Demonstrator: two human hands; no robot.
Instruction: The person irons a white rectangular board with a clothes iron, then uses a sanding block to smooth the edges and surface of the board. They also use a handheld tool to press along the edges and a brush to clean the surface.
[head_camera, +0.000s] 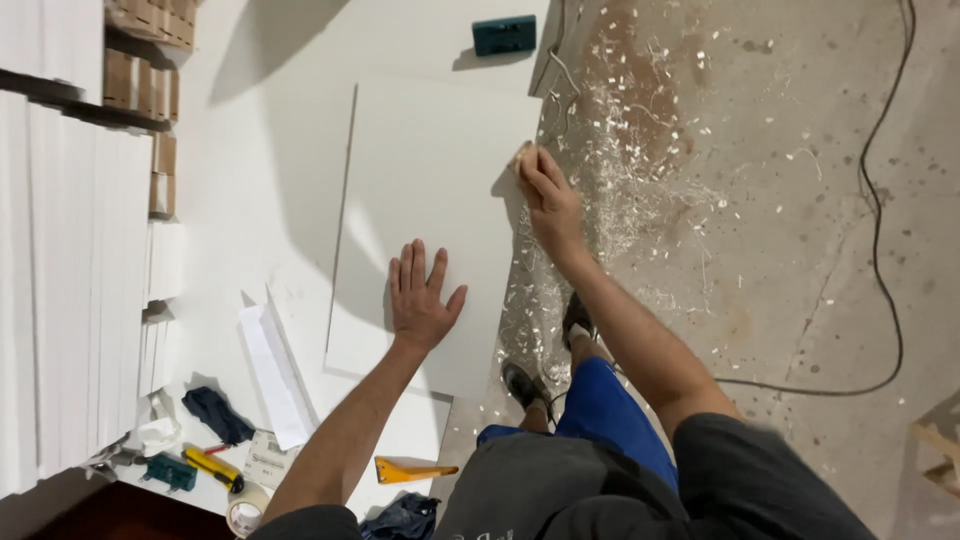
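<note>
the left hand (420, 300) lies flat, fingers spread and holding nothing, on the white panel (430, 190) lying on the counter (270, 180), while the right hand (550, 200) presses a small sanding block (520, 155), fingers curled over it, against the panel's right edge.

Floor (800, 200): bare concrete, grey-brown, stained and speckled. A dense scatter of pale shavings (620, 150) covers it from 12 o'clock to centre. A black cable (878, 230) runs down the 3 o'clock side and curves back toward centre. Stacked white panels (70, 300) fill the 9 o'clock edge, with cardboard boxes (150, 60) at 11 o'clock. A wooden frame corner (940, 445) shows at 4 o'clock. Light is strong; shadows fall hard-edged across the white worktop (260, 150).
</note>
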